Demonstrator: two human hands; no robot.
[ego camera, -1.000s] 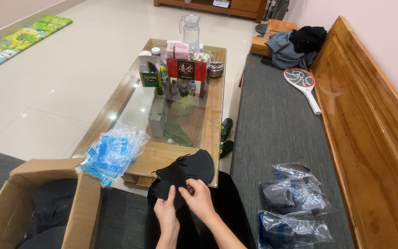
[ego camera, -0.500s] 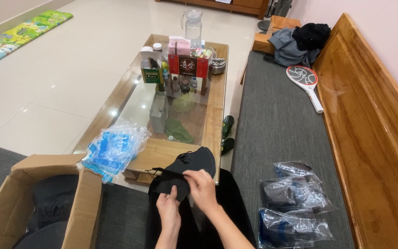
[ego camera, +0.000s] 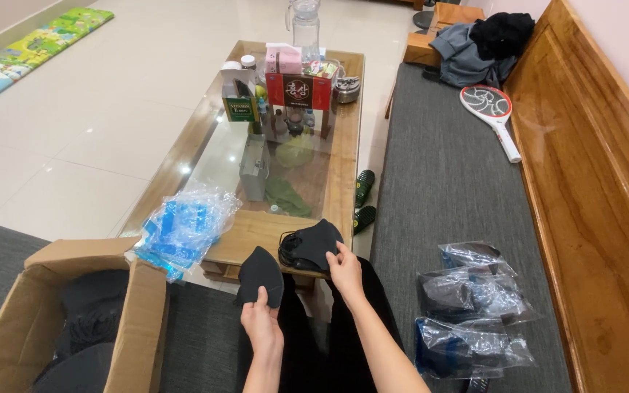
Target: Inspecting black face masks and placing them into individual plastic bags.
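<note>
Left hand lifted one black mask away, fingers pinching | right hand fingers grip mask stack

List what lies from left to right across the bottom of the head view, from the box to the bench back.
Cardboard box → blue plastic bags → left hand holding a single black mask → right hand on a stack of black masks → clear bags of dark items → wooden bench back.
</note>
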